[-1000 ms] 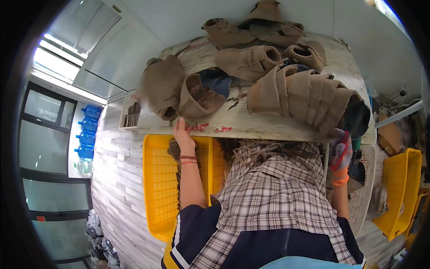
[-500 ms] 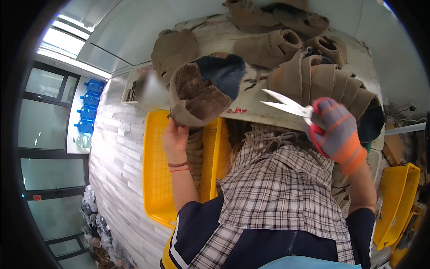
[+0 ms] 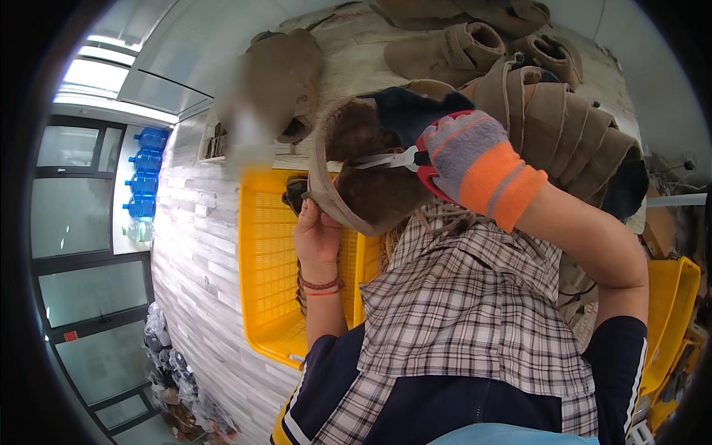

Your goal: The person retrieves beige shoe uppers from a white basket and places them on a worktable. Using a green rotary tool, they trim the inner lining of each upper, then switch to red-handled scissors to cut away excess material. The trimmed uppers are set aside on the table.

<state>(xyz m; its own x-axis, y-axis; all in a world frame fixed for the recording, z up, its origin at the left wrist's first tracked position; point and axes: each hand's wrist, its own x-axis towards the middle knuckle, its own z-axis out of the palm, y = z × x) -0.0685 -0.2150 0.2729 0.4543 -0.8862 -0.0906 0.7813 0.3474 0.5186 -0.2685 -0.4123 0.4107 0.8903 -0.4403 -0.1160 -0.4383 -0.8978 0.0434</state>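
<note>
My bare left hand grips the near left rim of a brown fuzzy-lined shoe upper, with a dark blue patch of lining at its far side. The upper is tilted so that its inside shows. In my right hand, wearing a grey and orange knit glove, is a pair of scissors with red handles. Its blades point left over the opening of the upper, slightly apart; I cannot tell whether they touch the material. The fingers of my right hand are wrapped round the handles.
A row of nested brown uppers lies on the worn table to the right. More brown uppers stand behind. A yellow basket is below the table's left edge. Another yellow crate sits at right. Blue water bottles line the far left.
My right hand has brought the scissors left and into the mouth of the upper, and the blades are closer together. The left hand with the upper has shifted slightly right.
</note>
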